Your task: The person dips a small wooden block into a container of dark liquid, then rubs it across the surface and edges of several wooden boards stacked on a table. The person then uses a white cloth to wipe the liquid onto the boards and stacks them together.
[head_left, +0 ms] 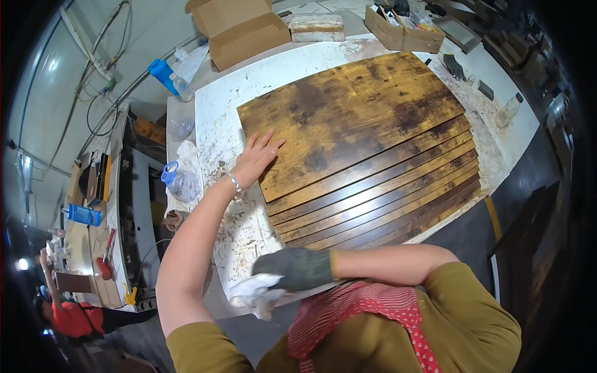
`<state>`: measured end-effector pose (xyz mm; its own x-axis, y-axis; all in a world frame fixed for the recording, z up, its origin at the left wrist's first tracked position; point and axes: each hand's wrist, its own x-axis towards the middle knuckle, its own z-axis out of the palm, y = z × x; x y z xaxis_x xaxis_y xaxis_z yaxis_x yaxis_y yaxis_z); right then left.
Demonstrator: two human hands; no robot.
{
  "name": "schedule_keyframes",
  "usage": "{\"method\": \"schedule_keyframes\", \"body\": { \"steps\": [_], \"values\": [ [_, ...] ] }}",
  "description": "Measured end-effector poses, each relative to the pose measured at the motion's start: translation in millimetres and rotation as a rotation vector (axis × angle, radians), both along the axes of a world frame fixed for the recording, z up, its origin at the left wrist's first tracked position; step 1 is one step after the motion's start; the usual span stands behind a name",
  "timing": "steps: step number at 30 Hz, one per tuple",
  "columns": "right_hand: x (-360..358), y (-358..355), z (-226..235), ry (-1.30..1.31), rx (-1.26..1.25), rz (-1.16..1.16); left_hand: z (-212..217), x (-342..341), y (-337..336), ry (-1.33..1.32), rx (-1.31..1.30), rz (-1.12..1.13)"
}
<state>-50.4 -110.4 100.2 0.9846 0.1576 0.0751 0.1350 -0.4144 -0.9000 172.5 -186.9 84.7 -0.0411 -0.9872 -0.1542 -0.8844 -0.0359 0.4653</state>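
A stack of brown wood-grain boards lies fanned out on the white, stained worktable, each lower board showing a strip toward me. My bare left hand rests on the left edge of the top board, its fingers spread. My right hand wears a dark grey-green glove and is closed round a white cloth at the table's near edge. The cloth's loose end hangs from the hand. Part of the gloved fingers is hidden behind the cloth.
Left of the boards stand a clear jug with a blue handle and a blue bottle. Open cardboard boxes line the far edge. A glove and a small glass bottle lie at right. A person in red stands far left.
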Motion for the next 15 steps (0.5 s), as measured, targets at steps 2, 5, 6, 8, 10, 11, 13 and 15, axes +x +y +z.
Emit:
{"method": "schedule_keyframes", "body": {
  "steps": [2, 5, 6, 8, 10, 11, 13, 15],
  "values": [
    [-58.0, -38.1, 29.9, 0.052, 0.152, -0.291, 13.8, -13.3, -16.3, -0.067, 0.004, -0.029],
    [-138.2, -141.9, -27.9, 0.214, 0.540, -0.803, 28.0, -30.4, -37.6, -0.144, -0.055, -0.004],
    [-151.0, -153.8, -17.4, -0.102, 0.610, -0.898, 26.9, -41.4, -44.1, -0.146, -0.122, 0.021],
    [-139.9, -136.0, 22.5, -0.358, 0.265, -1.126, 15.6, -64.4, -53.1, -0.213, -0.166, 0.067],
    [-97.5, -85.3, 46.6, -0.247, -0.408, -1.025, -13.4, -71.5, -64.6, -0.442, -0.277, 0.056],
    [-81.3, -73.5, 20.9, -0.362, -0.495, -0.913, -18.0, -75.7, -73.2, -0.493, -0.280, 0.050],
    [-51.9, -56.8, -13.8, -0.239, -0.835, -0.686, -31.7, -68.0, -73.4, -0.546, -0.372, 0.023],
    [-59.1, -75.3, -26.5, -0.409, -0.795, -0.658, -21.1, -64.0, -68.4, -0.474, -0.244, 0.011]
  ]
}}
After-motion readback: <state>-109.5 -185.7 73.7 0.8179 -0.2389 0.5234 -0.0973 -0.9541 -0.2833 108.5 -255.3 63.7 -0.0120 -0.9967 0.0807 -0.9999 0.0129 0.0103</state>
